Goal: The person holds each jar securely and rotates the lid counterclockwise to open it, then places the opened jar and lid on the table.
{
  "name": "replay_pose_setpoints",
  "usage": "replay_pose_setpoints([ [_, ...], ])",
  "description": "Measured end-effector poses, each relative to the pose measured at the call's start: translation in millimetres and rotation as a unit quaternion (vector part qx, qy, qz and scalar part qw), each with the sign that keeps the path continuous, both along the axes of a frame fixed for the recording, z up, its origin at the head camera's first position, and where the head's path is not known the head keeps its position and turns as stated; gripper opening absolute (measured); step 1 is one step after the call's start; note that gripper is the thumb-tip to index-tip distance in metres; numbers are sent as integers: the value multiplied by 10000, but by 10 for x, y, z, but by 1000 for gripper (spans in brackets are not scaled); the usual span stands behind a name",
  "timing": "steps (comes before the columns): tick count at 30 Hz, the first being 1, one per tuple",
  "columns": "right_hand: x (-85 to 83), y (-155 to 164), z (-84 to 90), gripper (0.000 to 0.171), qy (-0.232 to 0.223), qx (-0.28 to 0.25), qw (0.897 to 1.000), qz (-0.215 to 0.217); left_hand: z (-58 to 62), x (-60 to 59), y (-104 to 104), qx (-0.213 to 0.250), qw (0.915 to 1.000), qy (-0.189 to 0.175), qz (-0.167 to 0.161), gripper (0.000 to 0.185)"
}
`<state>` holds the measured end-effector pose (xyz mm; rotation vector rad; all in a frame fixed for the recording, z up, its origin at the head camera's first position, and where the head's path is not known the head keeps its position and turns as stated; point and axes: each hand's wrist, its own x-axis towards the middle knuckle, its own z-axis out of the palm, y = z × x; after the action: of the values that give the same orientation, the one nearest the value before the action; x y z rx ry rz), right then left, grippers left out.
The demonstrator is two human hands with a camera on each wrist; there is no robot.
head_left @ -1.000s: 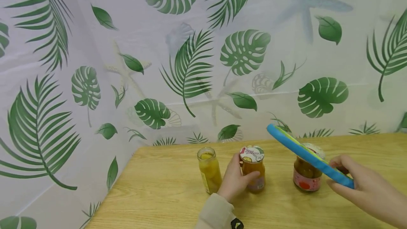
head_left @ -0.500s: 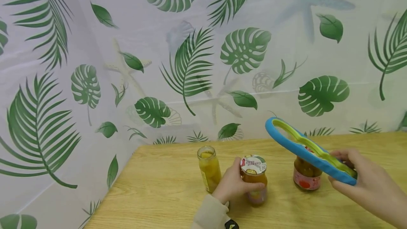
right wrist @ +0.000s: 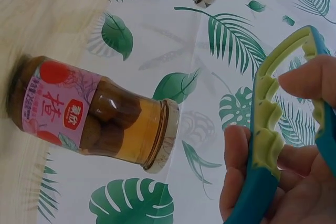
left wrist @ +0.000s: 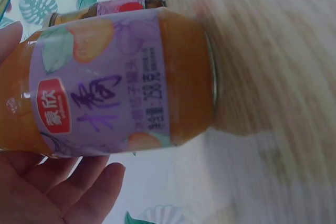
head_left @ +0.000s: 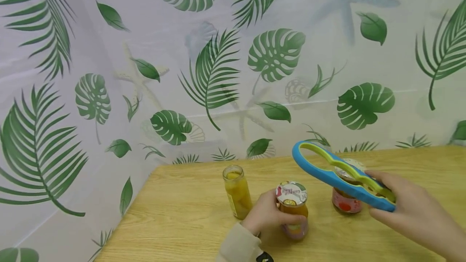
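Observation:
My left hand grips a glass jar of orange fruit, its thumb across the front and fingers round the far side. The jar has a patterned white lid, and its purple label shows in the left wrist view. The base is right at the tabletop. My right hand holds a blue and lime-green jar opener by one end, raised and tilted. Its scalloped inner edge shows in the right wrist view. Behind the opener in the head view stands a lidded jar with a pink label.
A lidless glass jar of yellow fruit stands just left of the left hand. All the jars are on a wooden table. A white leaf-print sheet hangs behind the table and along its left side.
My left hand has brought the purple-labelled jar nearer to me and slightly right. The jar opener has turned from nearly edge-on to show its opening, and shifted slightly left. The other jars stay put.

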<state>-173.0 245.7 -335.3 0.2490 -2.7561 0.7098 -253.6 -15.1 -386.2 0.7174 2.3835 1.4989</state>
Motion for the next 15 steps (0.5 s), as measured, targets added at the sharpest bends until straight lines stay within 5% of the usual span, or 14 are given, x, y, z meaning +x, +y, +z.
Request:
replay_pose_setpoints([
  [5,-12,-50,-31,71,60,44,9999,129,26,54,-4,-115,9998,-91,-126,39],
  [15,7,-69,-78,69,443,404,9978,268,-13,120,-30,-370,9984,350,-233,51],
])
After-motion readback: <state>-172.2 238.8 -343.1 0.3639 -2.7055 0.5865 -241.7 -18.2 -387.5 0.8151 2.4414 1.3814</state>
